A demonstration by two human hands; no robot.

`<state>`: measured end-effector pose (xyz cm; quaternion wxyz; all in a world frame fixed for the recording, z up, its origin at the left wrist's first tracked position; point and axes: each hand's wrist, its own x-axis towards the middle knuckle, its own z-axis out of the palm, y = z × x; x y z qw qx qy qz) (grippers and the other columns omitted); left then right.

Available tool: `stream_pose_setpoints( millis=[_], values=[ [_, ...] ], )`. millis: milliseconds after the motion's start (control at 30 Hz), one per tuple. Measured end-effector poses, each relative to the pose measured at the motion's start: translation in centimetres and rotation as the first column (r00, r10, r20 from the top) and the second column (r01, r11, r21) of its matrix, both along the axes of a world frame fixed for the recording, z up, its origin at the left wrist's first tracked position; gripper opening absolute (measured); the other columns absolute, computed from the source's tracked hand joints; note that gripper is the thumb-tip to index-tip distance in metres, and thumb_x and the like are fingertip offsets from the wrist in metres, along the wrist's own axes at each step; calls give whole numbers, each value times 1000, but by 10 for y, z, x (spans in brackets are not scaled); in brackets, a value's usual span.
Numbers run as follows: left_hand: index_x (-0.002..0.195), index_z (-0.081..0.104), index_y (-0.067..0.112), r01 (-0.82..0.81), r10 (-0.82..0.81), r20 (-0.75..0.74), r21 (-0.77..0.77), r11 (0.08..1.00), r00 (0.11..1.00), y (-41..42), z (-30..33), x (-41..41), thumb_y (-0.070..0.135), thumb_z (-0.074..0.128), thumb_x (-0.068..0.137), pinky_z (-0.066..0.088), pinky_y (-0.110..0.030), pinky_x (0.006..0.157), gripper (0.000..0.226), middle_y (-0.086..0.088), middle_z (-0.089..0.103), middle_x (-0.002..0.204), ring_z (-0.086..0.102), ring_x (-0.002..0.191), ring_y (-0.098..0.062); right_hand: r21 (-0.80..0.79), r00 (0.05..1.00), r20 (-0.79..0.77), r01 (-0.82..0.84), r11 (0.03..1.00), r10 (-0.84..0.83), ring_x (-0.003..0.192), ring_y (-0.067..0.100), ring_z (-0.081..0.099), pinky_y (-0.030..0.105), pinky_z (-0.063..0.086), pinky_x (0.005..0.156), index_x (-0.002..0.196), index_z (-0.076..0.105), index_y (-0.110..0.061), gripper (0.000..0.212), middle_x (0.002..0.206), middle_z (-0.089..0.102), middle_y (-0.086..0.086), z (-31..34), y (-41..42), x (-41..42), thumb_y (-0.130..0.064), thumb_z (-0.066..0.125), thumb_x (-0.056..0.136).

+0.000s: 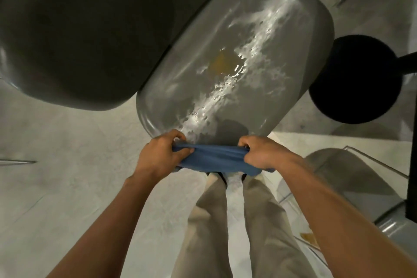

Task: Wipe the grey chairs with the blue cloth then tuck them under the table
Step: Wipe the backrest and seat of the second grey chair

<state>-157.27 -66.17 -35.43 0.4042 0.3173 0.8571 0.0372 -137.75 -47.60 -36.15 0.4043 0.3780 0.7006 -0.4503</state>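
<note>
Hands: left hand [161, 156] and right hand [261, 156] grip the cloth [214, 159], pulled taut.
Why: ready to drag across the wet chair [225, 63].

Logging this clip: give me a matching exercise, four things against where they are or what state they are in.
Things:
1. cloth
2. chair seat
3. black stool
4. left hand

Places or states:
A. right of the seat
B. stretched between both hands
C. wet, with a yellowish stain
D. gripping the cloth's left end

Pairs: 1-B, 2-C, 3-A, 4-D. The right hand grips the other end.
</note>
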Motion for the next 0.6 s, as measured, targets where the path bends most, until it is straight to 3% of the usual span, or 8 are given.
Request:
stream_pose_setpoints(
  millis=[133,267,433,500,600],
  values=[
    [114,65,31,-17,13,-138,-32,999,990,26,-34,-11,50,64,93,49,-37,78,28,-4,72,107,66,100,-32,148,993,-78,103,984,-92,88,25,61,34,51,75,105,64,-26,35,104,67,4,-28,12,-26,-2,49,86],
    [135,59,26,-6,12,-187,32,999,982,46,-65,-8,36,61,98,44,-45,98,39,-9,62,134,52,123,-36,341,989,-107,132,931,-101,106,34,62,33,41,78,123,65,-26,38,119,67,10,-50,20,-44,-8,52,93],
    [131,59,18,89,-50,-447,68,994,893,50,-79,22,30,65,93,39,-55,99,41,-15,52,135,45,123,-42,436,978,-163,191,879,-131,117,34,56,38,43,84,125,63,-27,37,126,61,10,-67,29,-41,-10,49,95],
    [131,59,18,112,-59,-458,89,990,887,43,-86,40,32,65,93,39,-58,103,41,-14,53,135,46,126,-42,435,975,-169,205,877,-144,121,34,51,40,43,86,127,60,-27,34,132,53,9,-74,32,-34,-13,51,96],
    [143,53,25,119,-89,-375,58,991,923,25,-101,67,45,56,100,28,-60,118,47,-7,44,154,35,145,-38,428,966,-178,247,869,-187,127,32,43,44,45,90,133,54,-28,36,139,42,8,-84,36,-25,-18,54,98]
  ],
)
